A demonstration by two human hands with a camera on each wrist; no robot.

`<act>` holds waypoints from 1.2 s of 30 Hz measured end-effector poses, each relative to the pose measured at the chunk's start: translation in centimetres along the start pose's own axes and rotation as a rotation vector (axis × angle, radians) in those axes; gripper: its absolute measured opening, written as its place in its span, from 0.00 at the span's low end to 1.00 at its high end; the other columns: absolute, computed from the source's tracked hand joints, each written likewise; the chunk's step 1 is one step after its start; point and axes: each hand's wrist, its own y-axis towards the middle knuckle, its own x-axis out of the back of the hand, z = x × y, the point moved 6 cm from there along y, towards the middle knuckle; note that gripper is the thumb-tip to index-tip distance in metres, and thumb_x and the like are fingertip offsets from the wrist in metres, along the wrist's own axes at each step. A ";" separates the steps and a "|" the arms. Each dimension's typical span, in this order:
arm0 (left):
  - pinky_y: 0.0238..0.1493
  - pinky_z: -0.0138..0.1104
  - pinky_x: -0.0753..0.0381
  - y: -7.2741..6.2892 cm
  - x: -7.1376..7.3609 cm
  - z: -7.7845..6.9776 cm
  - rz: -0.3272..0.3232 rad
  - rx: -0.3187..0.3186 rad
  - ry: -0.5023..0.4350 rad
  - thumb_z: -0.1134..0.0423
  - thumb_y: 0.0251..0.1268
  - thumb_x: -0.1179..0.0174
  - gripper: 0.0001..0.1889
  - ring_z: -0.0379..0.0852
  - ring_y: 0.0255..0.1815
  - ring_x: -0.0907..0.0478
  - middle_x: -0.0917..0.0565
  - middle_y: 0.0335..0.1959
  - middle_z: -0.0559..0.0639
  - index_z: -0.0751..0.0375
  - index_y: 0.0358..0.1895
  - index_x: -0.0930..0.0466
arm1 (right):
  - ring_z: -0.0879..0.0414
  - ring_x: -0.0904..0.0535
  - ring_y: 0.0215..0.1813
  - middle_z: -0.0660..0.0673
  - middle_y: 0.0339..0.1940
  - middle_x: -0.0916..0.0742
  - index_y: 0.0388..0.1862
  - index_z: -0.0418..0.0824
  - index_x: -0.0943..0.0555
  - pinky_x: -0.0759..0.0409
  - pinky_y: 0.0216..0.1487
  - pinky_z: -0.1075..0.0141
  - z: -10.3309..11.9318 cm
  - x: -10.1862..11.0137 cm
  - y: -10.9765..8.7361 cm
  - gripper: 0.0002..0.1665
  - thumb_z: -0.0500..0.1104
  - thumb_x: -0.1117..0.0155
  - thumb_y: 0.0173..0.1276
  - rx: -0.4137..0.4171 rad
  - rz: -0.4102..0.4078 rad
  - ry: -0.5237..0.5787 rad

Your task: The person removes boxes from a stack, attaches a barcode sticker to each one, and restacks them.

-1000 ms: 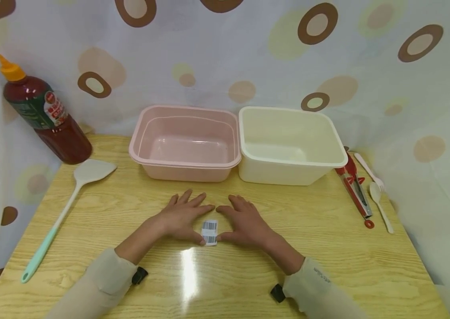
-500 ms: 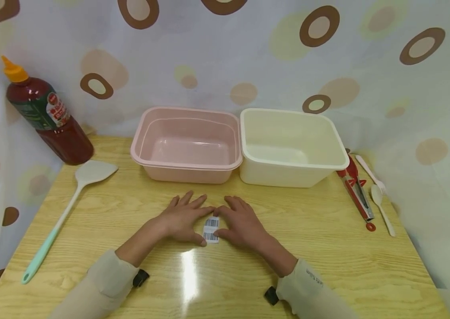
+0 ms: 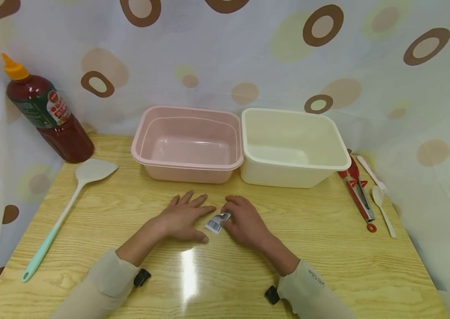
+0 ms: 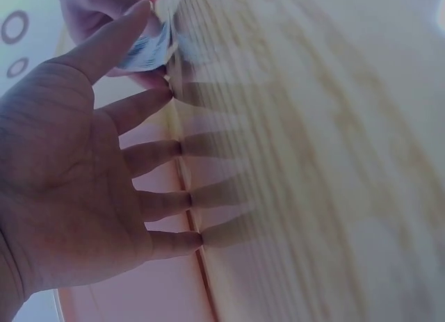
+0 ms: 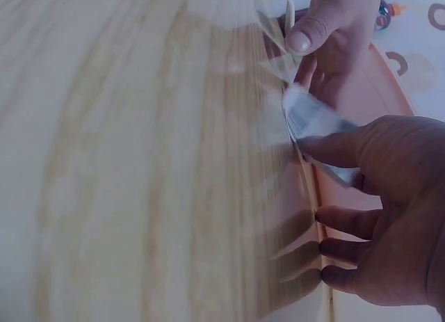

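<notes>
My right hand [image 3: 245,221] pinches a small white barcode label [image 3: 215,223] between thumb and index finger. The label bends and tilts up from the table, as the right wrist view shows, while the hand's other fingertips touch the wood. Just left of it, my left hand [image 3: 183,219] rests its spread, straight fingertips on the table and holds nothing. In the left wrist view the label [image 4: 149,52] shows behind the left thumb, within the right hand's grasp.
Behind the hands stand a pink basin [image 3: 187,173] and a cream bin [image 3: 281,173], side by side. At left are a spatula [image 3: 65,212] and a red sauce bottle [image 3: 49,115]. Tongs [image 3: 358,195], a spoon [image 3: 382,210] and a fork [image 3: 372,175] lie at right.
The right hand closed its thumb and index finger on the label, which lay flat between the hands. The label has turned and lifted toward the right hand; the left hand stayed almost still.
</notes>
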 end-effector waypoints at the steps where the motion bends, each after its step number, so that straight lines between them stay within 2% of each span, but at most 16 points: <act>1: 0.77 0.68 0.57 0.0 0.0 0.0 0.001 0.000 -0.002 0.38 0.60 0.32 0.43 0.66 0.84 0.61 0.48 0.84 0.53 0.41 0.78 0.37 | 0.38 0.26 0.70 0.36 0.64 0.18 0.39 0.43 0.17 0.30 0.72 0.44 -0.1 0.1 0.1 0.08 0.41 0.27 0.63 0.000 -0.011 0.020; 4: 0.77 0.68 0.57 -0.1 0.1 0.0 0.000 0.001 -0.010 0.37 0.62 0.34 0.41 0.66 0.84 0.61 0.47 0.84 0.52 0.41 0.78 0.36 | 0.44 0.21 0.65 0.41 0.57 0.14 0.35 0.45 0.17 0.25 0.68 0.48 -0.4 0.4 0.3 0.04 0.37 0.30 0.64 -0.017 -0.036 0.082; 8: 0.76 0.68 0.54 0.0 0.3 0.0 -0.034 -0.003 -0.025 0.38 0.65 0.37 0.38 0.67 0.84 0.56 0.42 0.82 0.55 0.44 0.76 0.33 | 0.54 0.18 0.51 0.49 0.47 0.13 0.35 0.47 0.17 0.19 0.55 0.56 -1.1 0.9 0.6 0.05 0.36 0.34 0.66 -0.101 -0.026 0.212; 11: 0.76 0.64 0.44 0.1 0.8 0.0 -0.100 -0.015 -0.050 0.39 0.67 0.38 0.35 0.63 0.81 0.43 0.33 0.78 0.55 0.48 0.74 0.29 | 0.58 0.19 0.43 0.51 0.44 0.12 0.39 0.47 0.16 0.19 0.48 0.60 -1.3 1.4 0.7 0.03 0.39 0.34 0.70 -0.159 -0.013 0.283; 14: 0.71 0.56 0.31 0.2 1.3 0.0 -0.158 -0.011 -0.110 0.41 0.69 0.38 0.32 0.57 0.73 0.29 0.23 0.71 0.52 0.50 0.72 0.26 | 0.60 0.19 0.41 0.50 0.43 0.10 0.43 0.47 0.15 0.20 0.45 0.63 -1.4 1.9 0.8 0.04 0.42 0.34 0.71 -0.167 -0.009 0.287; 18: 0.60 0.50 0.20 0.2 1.9 0.0 -0.219 0.006 -0.221 0.43 0.70 0.38 0.28 0.51 0.62 0.18 0.16 0.62 0.48 0.49 0.69 0.23 | 0.59 0.19 0.38 0.47 0.43 0.10 0.45 0.44 0.15 0.21 0.39 0.66 -1.6 2.5 1.0 0.06 0.42 0.33 0.72 -0.169 -0.003 0.336; 23: 0.52 0.43 0.17 0.3 2.7 -0.1 -0.308 0.006 -0.392 0.49 0.70 0.37 0.20 0.42 0.48 0.13 0.10 0.49 0.45 0.52 0.60 0.16 | 0.53 0.15 0.38 0.43 0.42 0.10 0.48 0.40 0.15 0.21 0.33 0.67 -1.5 3.1 1.4 0.08 0.40 0.34 0.72 -0.181 0.010 0.432; 25: 0.49 0.40 0.17 0.4 2.9 -0.1 -0.332 0.015 -0.479 0.51 0.70 0.35 0.17 0.41 0.44 0.14 0.10 0.45 0.45 0.53 0.57 0.14 | 0.52 0.14 0.38 0.42 0.42 0.10 0.49 0.39 0.16 0.20 0.33 0.66 -1.5 3.3 1.6 0.10 0.40 0.34 0.72 -0.187 0.018 0.452; 28: 0.45 0.37 0.16 0.4 3.0 0.0 -0.352 0.032 -0.606 0.55 0.69 0.34 0.13 0.42 0.41 0.14 0.10 0.41 0.47 0.56 0.51 0.12 | 0.53 0.15 0.38 0.40 0.40 0.10 0.52 0.37 0.16 0.18 0.35 0.63 -1.6 3.3 1.8 0.13 0.41 0.35 0.73 -0.197 0.037 0.490; 31: 0.42 0.39 0.13 0.5 2.9 0.1 -0.351 0.045 -0.753 0.60 0.69 0.35 0.10 0.49 0.40 0.13 0.10 0.39 0.51 0.61 0.48 0.12 | 0.53 0.16 0.37 0.37 0.38 0.11 0.54 0.36 0.17 0.16 0.39 0.59 -1.7 3.2 1.9 0.14 0.43 0.37 0.75 -0.218 0.055 0.561; 34: 0.43 0.42 0.12 0.5 2.9 0.1 -0.347 0.053 -0.834 0.64 0.69 0.36 0.10 0.54 0.41 0.12 0.10 0.39 0.56 0.66 0.46 0.13 | 0.52 0.18 0.36 0.34 0.37 0.13 0.53 0.35 0.18 0.16 0.41 0.58 -1.6 3.4 2.0 0.15 0.44 0.41 0.77 -0.240 0.046 0.638; 36: 0.41 0.42 0.13 0.6 2.9 -0.1 -0.336 0.052 -0.832 0.64 0.68 0.35 0.09 0.53 0.39 0.12 0.10 0.39 0.58 0.66 0.45 0.13 | 0.52 0.21 0.34 0.36 0.33 0.15 0.51 0.35 0.18 0.17 0.41 0.58 -1.6 3.6 2.0 0.15 0.46 0.43 0.79 -0.259 0.030 0.670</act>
